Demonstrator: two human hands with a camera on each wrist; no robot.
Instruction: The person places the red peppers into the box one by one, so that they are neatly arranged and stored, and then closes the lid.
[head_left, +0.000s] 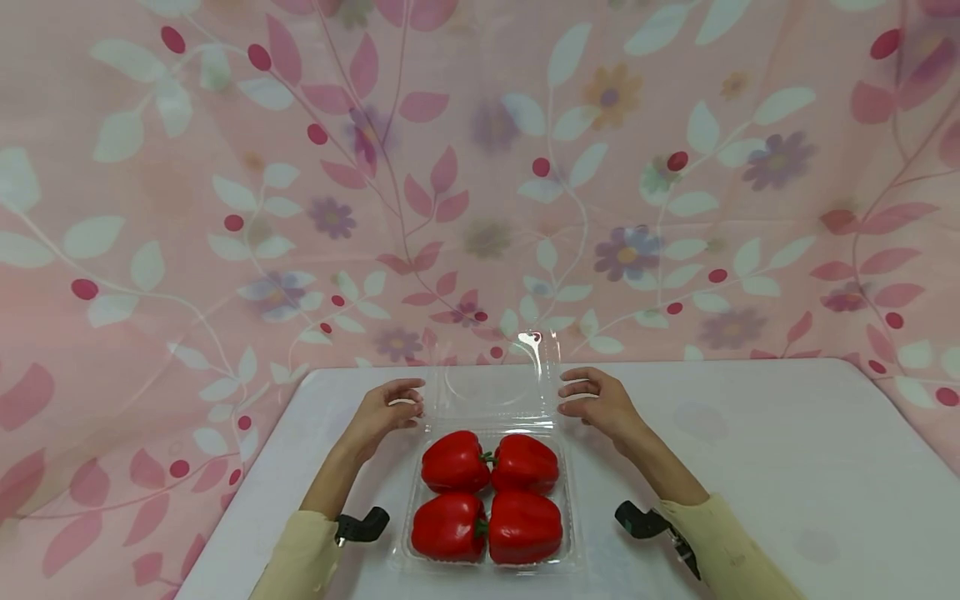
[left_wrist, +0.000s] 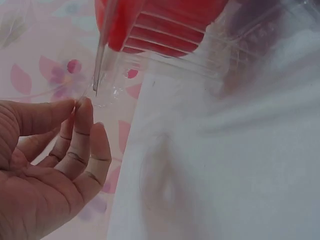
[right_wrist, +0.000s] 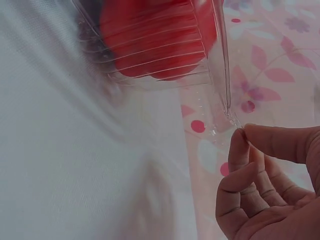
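A clear plastic clamshell container (head_left: 573, 525) lies on the white table, its hinged lid (head_left: 491, 387) raised at the back. Several red bell peppers (head_left: 450, 527) sit inside in two rows, green stems turned toward the middle. My left hand (head_left: 384, 412) pinches the lid's left edge between thumb and fingertips; in the left wrist view that hand (left_wrist: 55, 170) shows its other fingers bent below. On the opposite side my right hand (head_left: 602, 406) pinches the lid's right edge, also seen in the right wrist view with the hand (right_wrist: 272, 185) at the corner.
The white table (head_left: 750, 467) extends to both sides of the container. Behind it hangs a pink floral cloth (head_left: 480, 208). A black wrist mount (head_left: 363, 525) sits on the left forearm and another black mount (head_left: 641, 520) on the right.
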